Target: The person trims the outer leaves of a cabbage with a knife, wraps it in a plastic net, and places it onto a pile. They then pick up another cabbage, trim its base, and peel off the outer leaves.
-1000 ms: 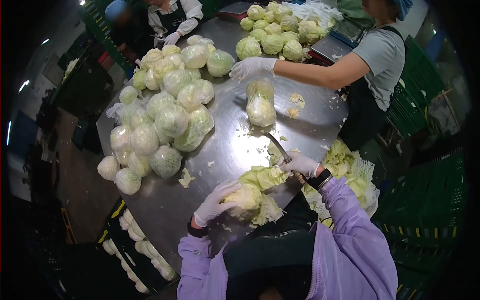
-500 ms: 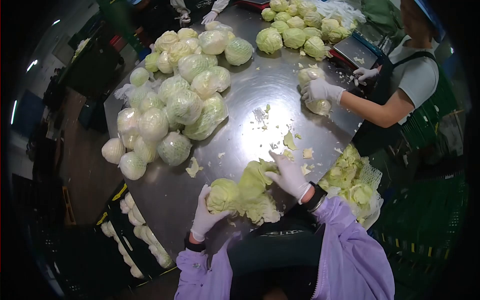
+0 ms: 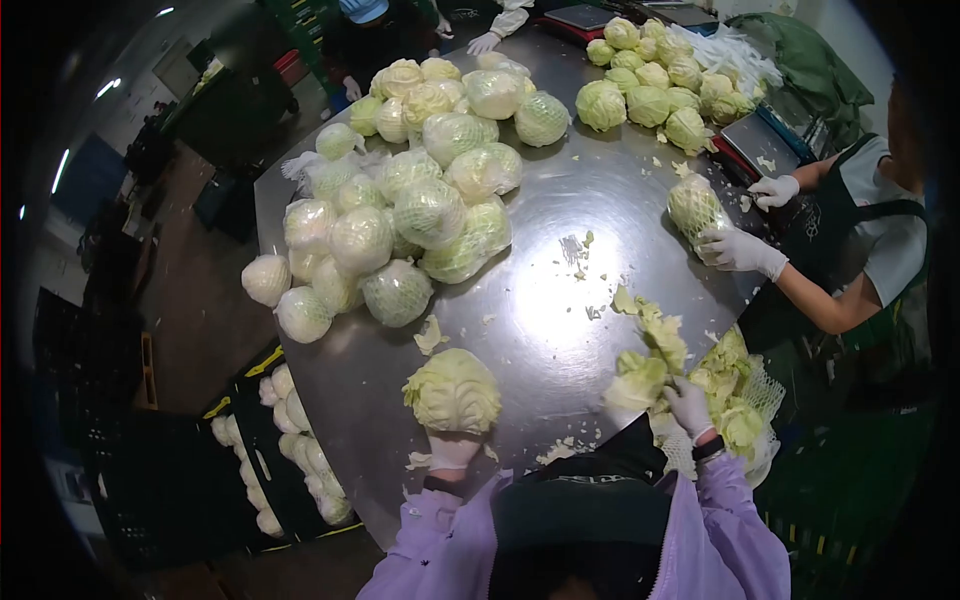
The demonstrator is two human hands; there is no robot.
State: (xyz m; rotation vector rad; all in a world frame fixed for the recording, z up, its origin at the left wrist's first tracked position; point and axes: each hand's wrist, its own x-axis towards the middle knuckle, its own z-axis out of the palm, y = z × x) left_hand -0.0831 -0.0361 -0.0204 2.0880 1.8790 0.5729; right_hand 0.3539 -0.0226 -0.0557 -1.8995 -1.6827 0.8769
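A trimmed cabbage (image 3: pixel 453 390) sits at the near side of the metal table, with my gloved left hand (image 3: pixel 453 450) gripping it from below. Most of that hand's fingers are hidden beneath or behind the head. Over at the table's right edge, my gloved right hand (image 3: pixel 688 408) is closed around loose cabbage leaves (image 3: pixel 648 372). Just beyond it stands a white mesh-lined container (image 3: pixel 768 395) heaped with leaves. Leaf scraps (image 3: pixel 570 450) lie on the table between my hands.
Wrapped cabbages (image 3: pixel 430 213) are piled on the left of the table (image 3: pixel 560 350). Bare cabbages (image 3: pixel 650 100) lie at the back right near a scale (image 3: pixel 762 142). A co-worker's gloved hand (image 3: pixel 745 250) holds a netted cabbage (image 3: pixel 697 207). Crates of cabbages (image 3: pixel 300 440) stand below left.
My right hand has pulled the leaves off to the right, towards the container. The cabbage in my left hand has turned and stands apart from them. The camera view has shifted.
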